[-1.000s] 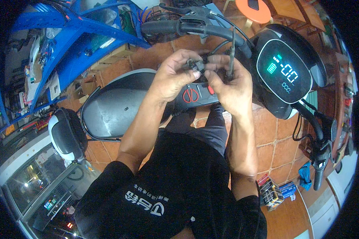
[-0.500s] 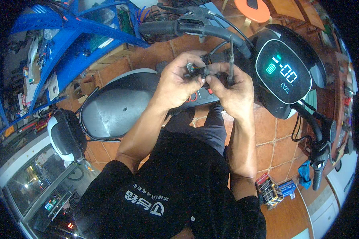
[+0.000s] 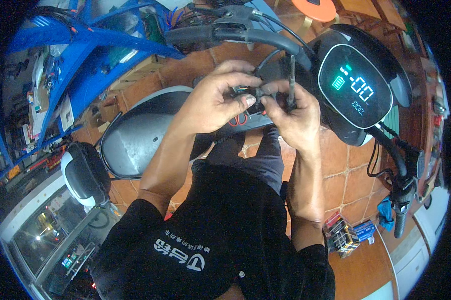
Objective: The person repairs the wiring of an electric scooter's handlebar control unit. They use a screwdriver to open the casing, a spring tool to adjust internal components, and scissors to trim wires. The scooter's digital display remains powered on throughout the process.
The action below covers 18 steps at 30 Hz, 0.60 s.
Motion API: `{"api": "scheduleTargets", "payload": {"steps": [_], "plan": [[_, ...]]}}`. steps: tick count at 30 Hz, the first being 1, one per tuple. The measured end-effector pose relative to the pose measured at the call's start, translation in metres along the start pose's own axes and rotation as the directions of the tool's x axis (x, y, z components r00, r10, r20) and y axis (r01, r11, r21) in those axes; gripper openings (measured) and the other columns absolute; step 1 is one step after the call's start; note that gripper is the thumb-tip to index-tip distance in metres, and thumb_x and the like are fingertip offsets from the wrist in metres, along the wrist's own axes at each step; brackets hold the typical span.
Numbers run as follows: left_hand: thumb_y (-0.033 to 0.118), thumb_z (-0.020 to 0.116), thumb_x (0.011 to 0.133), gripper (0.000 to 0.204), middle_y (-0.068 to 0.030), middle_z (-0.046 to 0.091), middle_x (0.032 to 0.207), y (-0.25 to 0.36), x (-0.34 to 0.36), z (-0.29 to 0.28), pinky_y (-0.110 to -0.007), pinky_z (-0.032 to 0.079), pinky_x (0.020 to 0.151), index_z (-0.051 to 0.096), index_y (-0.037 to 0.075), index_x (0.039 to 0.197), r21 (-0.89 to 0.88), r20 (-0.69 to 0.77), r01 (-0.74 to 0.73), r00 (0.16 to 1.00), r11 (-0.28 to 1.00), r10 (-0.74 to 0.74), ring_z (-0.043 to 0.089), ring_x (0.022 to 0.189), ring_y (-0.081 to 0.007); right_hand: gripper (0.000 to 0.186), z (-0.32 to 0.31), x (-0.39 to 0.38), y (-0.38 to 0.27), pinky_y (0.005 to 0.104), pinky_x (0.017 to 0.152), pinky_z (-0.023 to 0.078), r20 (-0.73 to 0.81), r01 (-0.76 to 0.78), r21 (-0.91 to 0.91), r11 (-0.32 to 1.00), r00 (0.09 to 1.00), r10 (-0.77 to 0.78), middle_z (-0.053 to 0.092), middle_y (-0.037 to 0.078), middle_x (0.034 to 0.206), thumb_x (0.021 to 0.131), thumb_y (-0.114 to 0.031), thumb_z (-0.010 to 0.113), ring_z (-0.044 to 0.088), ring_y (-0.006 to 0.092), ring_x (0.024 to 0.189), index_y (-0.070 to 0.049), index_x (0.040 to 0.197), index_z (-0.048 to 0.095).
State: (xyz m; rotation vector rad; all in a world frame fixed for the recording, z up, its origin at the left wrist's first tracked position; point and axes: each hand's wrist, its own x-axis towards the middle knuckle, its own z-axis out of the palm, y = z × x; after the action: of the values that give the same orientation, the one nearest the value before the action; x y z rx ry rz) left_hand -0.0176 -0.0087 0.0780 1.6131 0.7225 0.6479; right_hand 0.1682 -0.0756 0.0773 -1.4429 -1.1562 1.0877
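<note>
A small dark wire connector (image 3: 258, 95) with thin coloured wires is pinched between my hands, below the scooter's curved handlebar. My left hand (image 3: 220, 100) grips it from the left with curled fingers, the thumb tip on it. My right hand (image 3: 293, 112) pinches its other side between thumb and index finger; whether these are two mating halves is too small to tell. A dark stalk (image 3: 292, 77) stands just behind my right fingers. Below the connector, red-handled scissors (image 3: 238, 120) lie partly hidden on the scooter's deck.
The lit display (image 3: 354, 86) is at right, with handlebar grip (image 3: 400, 221) below it. The seat (image 3: 135, 142) and rear box (image 3: 80, 175) are at left, blue shelving (image 3: 65, 50) at upper left. An orange stool (image 3: 313, 9) is behind; stacked boxes (image 3: 345, 235) are at lower right.
My left hand has shifted down and then slightly leftward, its fingers further over the connector. My right hand has dropped a little, still pinching. The scissors became more hidden, then partly visible again.
</note>
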Motion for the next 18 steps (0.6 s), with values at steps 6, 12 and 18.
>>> {"api": "scheduleTargets", "payload": {"steps": [6, 12, 18], "plan": [[-0.003, 0.07, 0.081, 0.025, -0.0113, 0.048, 0.122, -0.007, 0.002, 0.0, -0.03, 0.054, 0.085, 0.066, 0.001, 0.105, -0.057, -0.002, -0.001, 1.0, 0.998, 0.001, 0.053, 0.112, -0.0202, 0.019, 0.001, -0.011, 0.0, 0.0241, 0.054, 0.044, -0.04, 0.005, -0.013, 1.0, 0.999, -0.006, 0.065, 0.001, 0.074, 0.075, -0.002, 0.075, 0.054, 0.0059, 0.06, -0.004, 0.093, 0.069], [-0.009, 0.069, 0.075, 0.036, -0.0089, 0.045, 0.118, 0.003, 0.004, 0.011, -0.026, 0.057, 0.081, 0.061, 0.005, 0.108, -0.002, -0.043, 0.045, 0.998, 0.999, -0.045, 0.052, 0.113, -0.0207, 0.022, 0.005, -0.012, 0.005, 0.0224, 0.058, 0.045, -0.084, 0.004, 0.076, 0.997, 0.996, 0.002, 0.065, -0.001, 0.079, 0.076, 0.004, 0.072, 0.05, 0.0043, 0.064, -0.004, 0.096, 0.068], [0.001, 0.069, 0.078, 0.04, -0.0101, 0.045, 0.121, -0.001, 0.0, 0.017, -0.031, 0.041, 0.101, 0.058, 0.001, 0.117, -0.016, -0.062, 0.085, 0.994, 0.996, -0.085, 0.051, 0.116, -0.0207, 0.023, 0.006, -0.017, 0.026, 0.0252, 0.075, 0.05, -0.122, 0.014, 0.241, 0.97, 0.992, 0.016, 0.068, 0.005, 0.093, 0.079, 0.007, 0.069, 0.061, 0.0098, 0.085, -0.002, 0.1, 0.066]]}}
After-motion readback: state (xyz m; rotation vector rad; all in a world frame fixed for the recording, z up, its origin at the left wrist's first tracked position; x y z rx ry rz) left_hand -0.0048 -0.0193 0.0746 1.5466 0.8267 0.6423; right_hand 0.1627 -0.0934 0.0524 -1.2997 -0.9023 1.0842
